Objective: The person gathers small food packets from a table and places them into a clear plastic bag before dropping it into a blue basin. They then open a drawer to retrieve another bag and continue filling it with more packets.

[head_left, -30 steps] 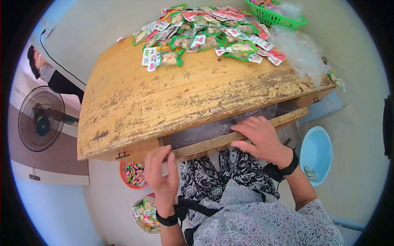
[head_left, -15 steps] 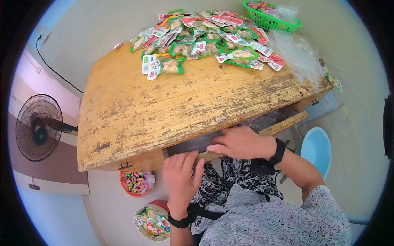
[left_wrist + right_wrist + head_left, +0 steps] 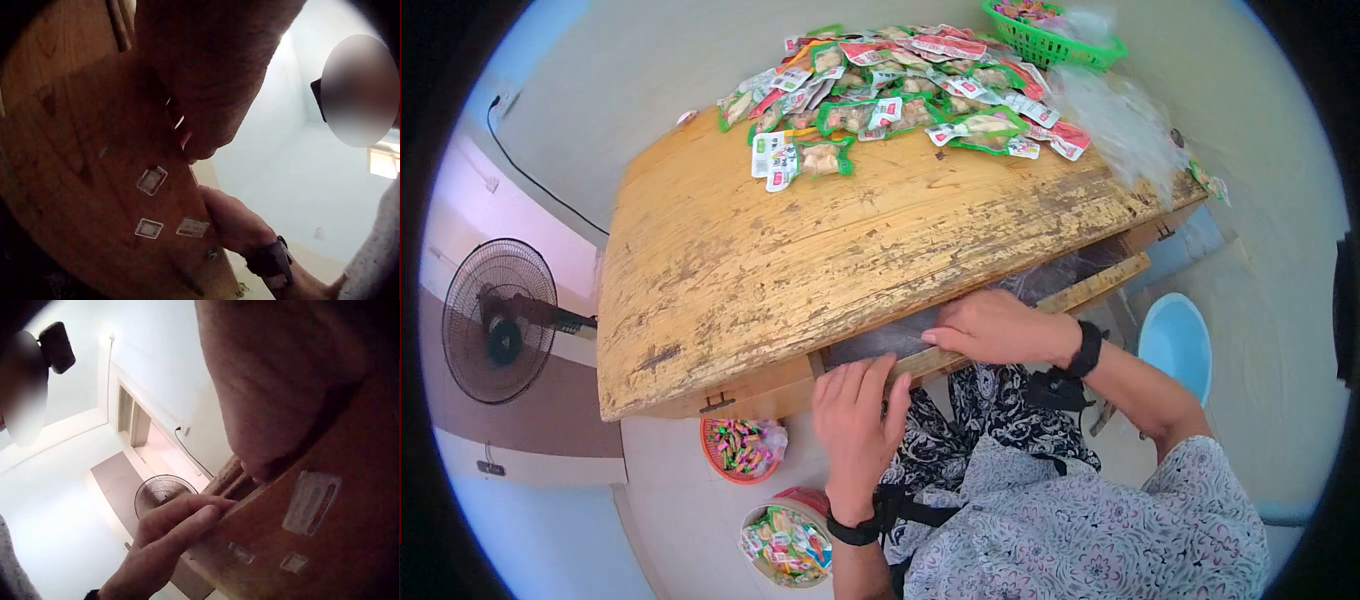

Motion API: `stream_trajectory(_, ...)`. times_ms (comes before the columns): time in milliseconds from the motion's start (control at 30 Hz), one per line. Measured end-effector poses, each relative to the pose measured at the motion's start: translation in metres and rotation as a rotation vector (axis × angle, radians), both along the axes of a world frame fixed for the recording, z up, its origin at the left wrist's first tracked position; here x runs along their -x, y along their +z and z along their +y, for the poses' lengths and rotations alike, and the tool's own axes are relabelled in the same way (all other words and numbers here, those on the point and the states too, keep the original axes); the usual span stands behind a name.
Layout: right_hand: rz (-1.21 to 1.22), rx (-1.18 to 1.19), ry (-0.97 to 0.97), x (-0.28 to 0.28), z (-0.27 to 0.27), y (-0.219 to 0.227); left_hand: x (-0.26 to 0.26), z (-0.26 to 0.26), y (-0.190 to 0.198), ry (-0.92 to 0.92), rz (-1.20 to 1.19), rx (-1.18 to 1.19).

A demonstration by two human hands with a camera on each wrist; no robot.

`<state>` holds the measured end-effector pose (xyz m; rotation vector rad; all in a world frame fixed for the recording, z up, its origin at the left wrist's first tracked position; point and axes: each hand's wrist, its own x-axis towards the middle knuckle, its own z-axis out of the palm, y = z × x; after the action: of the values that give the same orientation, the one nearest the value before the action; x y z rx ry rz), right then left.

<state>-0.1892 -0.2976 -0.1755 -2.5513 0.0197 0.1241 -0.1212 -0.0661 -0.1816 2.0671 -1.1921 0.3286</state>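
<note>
A wooden drawer [image 3: 1095, 284] stands partly pulled out beneath the worn yellow tabletop [image 3: 800, 270], with crumpled clear plastic film [image 3: 1020, 285] inside. My left hand [image 3: 857, 425] rests its fingertips on the drawer's front edge, near the left end; in the right wrist view its fingers look straight. The right hand [image 3: 1005, 328] reaches over that edge into the drawer, thumb side toward the left hand. The tabletop's lip and the hand itself hide its fingers, so I cannot tell what they hold. Small stickers [image 3: 150, 228] mark the drawer's front face.
Vacuum-packed snack packets [image 3: 870, 115] lie heaped at the table's back, beside clear bags [image 3: 1120, 130] and a green basket [image 3: 1055, 45]. On the floor are an orange basket of sweets [image 3: 740, 447], a bucket of packets [image 3: 785, 545] and a blue basin [image 3: 1176, 350]. A fan [image 3: 500, 320] stands left.
My right hand has moved left and its fingers have gone down into the drawer. The left hand has shifted right along the drawer edge, closer to it. A person at the far left has left view.
</note>
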Motion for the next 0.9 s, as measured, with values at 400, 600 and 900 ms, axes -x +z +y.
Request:
stream_trajectory(400, -0.534, -0.66, -0.221, 0.029, 0.023, 0.017, 0.002, 0.003, 0.001, 0.022, 0.254, 0.217)
stream_trajectory(600, -0.597, -0.686, -0.212, 0.044, 0.021, 0.011, 0.006, 0.001, 0.006, 0.037, 0.257, 0.159)
stream_trajectory(900, -0.801, -0.477, 0.004, 0.043, 0.011, 0.045, -0.006, -0.021, 0.054, -0.066, -0.202, 0.026)
